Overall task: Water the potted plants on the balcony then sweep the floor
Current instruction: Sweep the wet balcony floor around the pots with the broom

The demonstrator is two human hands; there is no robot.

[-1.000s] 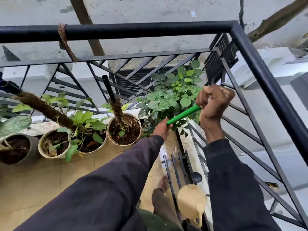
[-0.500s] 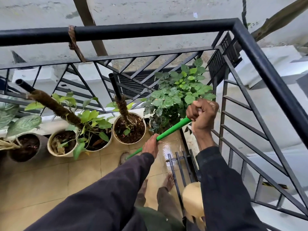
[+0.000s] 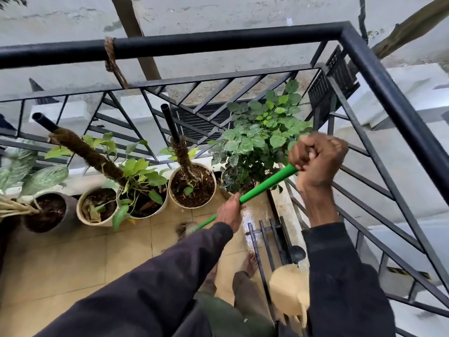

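I hold a broom by its green handle (image 3: 263,186), which slants down to the left. My right hand (image 3: 318,161) grips the top end, and my left hand (image 3: 229,211) grips it lower down. The blurred broom head (image 3: 185,228) is on the tan tiled floor (image 3: 73,263) in front of the pots. Along the railing stand several potted plants: a bushy one (image 3: 262,139) in the corner, a white pot with a black stake (image 3: 192,184), one with a mossy pole (image 3: 142,198), and others further left.
A black metal railing (image 3: 194,43) closes the balcony ahead and on the right. A tan watering can (image 3: 288,290) sits by the right railing near my bare feet (image 3: 250,261). A wet patch (image 3: 252,215) shines on the tiles below the corner plant. A low metal rack (image 3: 267,239) lies on the floor.
Both hands moved the green handle down and to the left, and the broom head came into view on the tiles before the pots. The view tilted slightly downward.
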